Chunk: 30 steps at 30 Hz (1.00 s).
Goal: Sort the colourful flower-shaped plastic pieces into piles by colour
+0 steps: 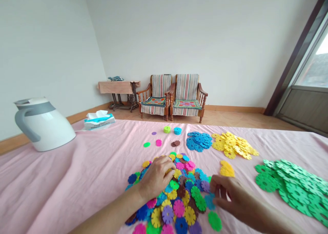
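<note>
The left hand (156, 177) lies curled on the mixed pile (179, 196) of coloured discs at the table's near middle. The right hand (230, 196) touches the pile's right rim with bent fingers. Whether either hand grips a disc cannot be told. Bare pink cloth (84, 172) lies open leftward to one kettle (43, 122) and one tissue pack (99, 119). Beyond the pile lie four single discs (159, 142), two small stacks (177, 130), one blue heap (198, 140) and two yellow heaps (234, 145). One green heap (292, 186) reaches the right edge.

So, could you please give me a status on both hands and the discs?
Left hand curled on the mixed disc pile, grip unclear. Right hand fingering the pile's right edge. Blue heap, yellow heap and green heap lie apart; nothing blocking.
</note>
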Motion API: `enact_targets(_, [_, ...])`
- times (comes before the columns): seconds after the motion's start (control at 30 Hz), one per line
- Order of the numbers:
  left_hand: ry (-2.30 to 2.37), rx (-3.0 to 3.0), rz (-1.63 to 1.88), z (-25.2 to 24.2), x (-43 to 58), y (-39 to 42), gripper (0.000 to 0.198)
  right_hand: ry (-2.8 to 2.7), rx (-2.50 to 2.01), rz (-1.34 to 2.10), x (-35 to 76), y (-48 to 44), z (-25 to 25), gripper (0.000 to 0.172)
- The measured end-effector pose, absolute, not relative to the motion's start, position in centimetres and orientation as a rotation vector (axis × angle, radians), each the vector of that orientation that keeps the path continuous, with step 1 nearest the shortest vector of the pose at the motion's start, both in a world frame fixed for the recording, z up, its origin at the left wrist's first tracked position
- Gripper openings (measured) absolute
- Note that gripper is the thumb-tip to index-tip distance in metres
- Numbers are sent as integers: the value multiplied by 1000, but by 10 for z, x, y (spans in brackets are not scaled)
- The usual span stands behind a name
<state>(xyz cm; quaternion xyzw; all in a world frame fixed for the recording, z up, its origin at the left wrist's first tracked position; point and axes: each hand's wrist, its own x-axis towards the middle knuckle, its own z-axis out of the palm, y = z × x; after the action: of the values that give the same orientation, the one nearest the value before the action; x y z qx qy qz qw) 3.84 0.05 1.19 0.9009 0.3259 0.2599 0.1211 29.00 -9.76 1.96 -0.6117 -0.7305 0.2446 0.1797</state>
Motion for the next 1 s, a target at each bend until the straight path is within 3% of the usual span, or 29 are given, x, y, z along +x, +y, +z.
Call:
enact_targets(0.23, [918, 2646, 760, 14, 40, -1, 14, -2177, -1819, 892, 270, -112, 42, 31])
enact_targets(0.77, [926, 2631, 765, 12, 40, 0, 14, -2202, -1800, 815, 261, -112, 46, 24])
enact_targets(0.87, [927, 2634, 765, 11, 39, 0, 14, -2195, -1735, 721, 263, -107, 32, 8])
enact_targets(1.0, [923, 2639, 767, 11, 40, 1, 13, -2106, -1592, 540, 276, -95, -6, 11])
